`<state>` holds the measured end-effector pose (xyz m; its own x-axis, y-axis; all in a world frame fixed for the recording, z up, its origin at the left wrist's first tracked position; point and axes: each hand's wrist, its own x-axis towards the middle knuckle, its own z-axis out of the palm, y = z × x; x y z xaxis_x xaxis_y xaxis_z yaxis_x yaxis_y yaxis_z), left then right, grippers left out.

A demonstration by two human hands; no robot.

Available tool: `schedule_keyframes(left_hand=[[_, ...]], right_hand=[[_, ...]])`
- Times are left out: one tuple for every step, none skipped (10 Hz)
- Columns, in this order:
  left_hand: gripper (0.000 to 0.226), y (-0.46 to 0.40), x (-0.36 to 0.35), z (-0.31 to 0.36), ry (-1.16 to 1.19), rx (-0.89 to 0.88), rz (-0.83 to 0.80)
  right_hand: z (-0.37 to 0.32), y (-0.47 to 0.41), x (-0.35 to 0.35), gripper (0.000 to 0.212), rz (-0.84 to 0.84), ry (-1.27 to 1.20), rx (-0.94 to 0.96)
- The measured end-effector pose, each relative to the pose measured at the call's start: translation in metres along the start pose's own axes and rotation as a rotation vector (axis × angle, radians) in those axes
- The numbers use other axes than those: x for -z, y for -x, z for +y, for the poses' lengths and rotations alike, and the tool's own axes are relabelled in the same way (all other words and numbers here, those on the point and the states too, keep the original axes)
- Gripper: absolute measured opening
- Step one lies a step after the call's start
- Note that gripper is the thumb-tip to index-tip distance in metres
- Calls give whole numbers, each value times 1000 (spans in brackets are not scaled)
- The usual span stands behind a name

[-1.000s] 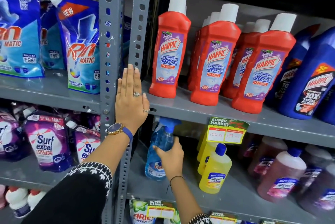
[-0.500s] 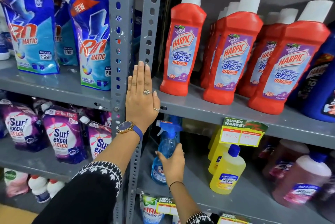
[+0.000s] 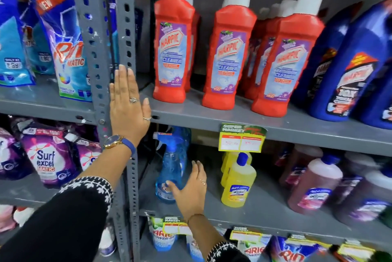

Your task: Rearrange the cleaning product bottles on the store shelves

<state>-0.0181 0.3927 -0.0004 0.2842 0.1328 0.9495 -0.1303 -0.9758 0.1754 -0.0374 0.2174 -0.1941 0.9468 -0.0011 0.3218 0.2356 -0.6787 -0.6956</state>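
A clear blue spray bottle [image 3: 171,160] stands at the left end of the middle shelf [image 3: 265,217]. My right hand [image 3: 188,191] is at its lower right side with fingers spread; the thumb lies across the bottle's front and the fingers are not wrapped around it. My left hand [image 3: 129,109] rests flat on the grey upright post [image 3: 91,28] at the edge of the upper shelf [image 3: 212,117] and holds nothing. Red Harpic bottles [image 3: 172,49] with white caps stand in rows on the upper shelf, with dark blue Harpic bottles [image 3: 356,66] to their right.
Yellow cleaner bottles [image 3: 238,183] and pink ones [image 3: 314,185] share the middle shelf. A yellow price tag [image 3: 241,137] hangs from the upper shelf edge. Rin pouches [image 3: 67,49] and Surf Excel pouches [image 3: 46,160] fill the left bay. Detergent packs sit below.
My right hand has loosened on the spray bottle: the fingers have spread and slid down to its right side. The view has moved closer and to the left. My left hand stays on the post.
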Motion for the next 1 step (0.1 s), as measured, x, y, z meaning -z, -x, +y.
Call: schedule_keyframes(left_hand=[[69,4,10,-2,-88,33,-61]], right_hand=[[41,19,35,93,-30,198,147]])
